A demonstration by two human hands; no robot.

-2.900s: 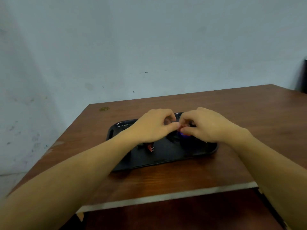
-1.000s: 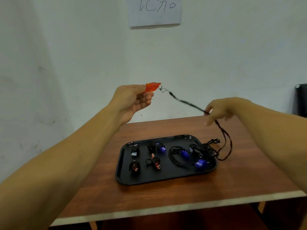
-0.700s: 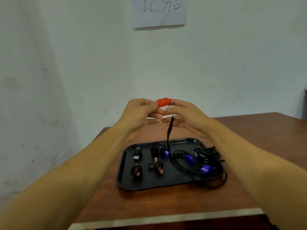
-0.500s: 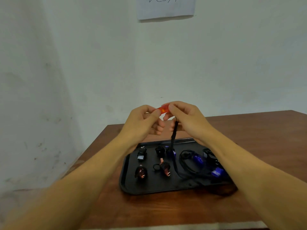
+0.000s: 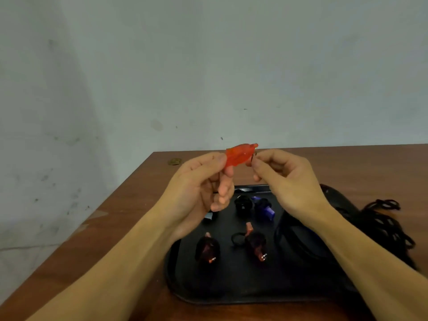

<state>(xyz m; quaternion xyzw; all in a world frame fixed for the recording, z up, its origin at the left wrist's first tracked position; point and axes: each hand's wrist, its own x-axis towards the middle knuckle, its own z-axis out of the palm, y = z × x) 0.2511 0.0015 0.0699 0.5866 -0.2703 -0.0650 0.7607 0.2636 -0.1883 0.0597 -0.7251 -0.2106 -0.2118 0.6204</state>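
Orange whistle point(image 5: 240, 155) sits pinched in our left grip point(image 5: 199, 188) above the tray point(image 5: 185, 286), our right grip point(image 5: 284, 181) nipping its ring end. The black cord point(image 5: 382, 223) no longer hangs from it; it lies heaped on the desk point(image 5: 139, 216), so unclipping looks done.

Brown table point(image 5: 115, 228) bears black tray point(image 5: 231, 283); cords point(image 5: 389, 225) beside it.

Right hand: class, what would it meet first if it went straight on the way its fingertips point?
The orange whistle: the right hand points left at its end, apparently touching it, though depth is unclear. The left hand holds the other end.
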